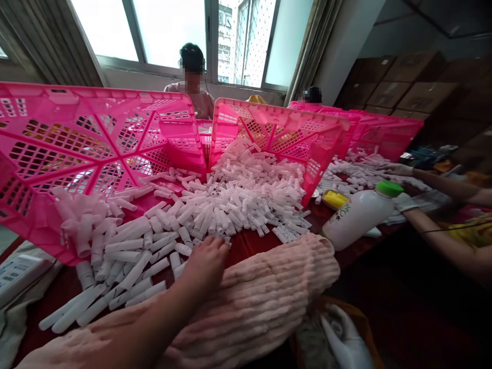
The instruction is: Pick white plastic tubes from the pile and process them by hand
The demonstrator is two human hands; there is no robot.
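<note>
My left hand (205, 264) is bare and reaches in from the lower left, its fingertips on the near edge of a heap of short white tubes (238, 195). Longer white tubes (130, 256) lie loose to its left. Whether it grips one is hidden. A pink ribbed fleece cushion (253, 302) lies under and beside my forearm. My right hand (344, 338), in a white glove, sits low at the bottom edge, below the table, over an orange-rimmed container (359, 328). Its contents are unclear.
Pink plastic crates (96, 143) (277, 133) lie tilted on the red-covered table (246, 241). A white bottle with a green cap (359, 215) lies to the right. A co-worker's gloved hands (397, 169) work another tube heap. Another person (192, 87) sits opposite. Cardboard boxes (407, 87) stand behind.
</note>
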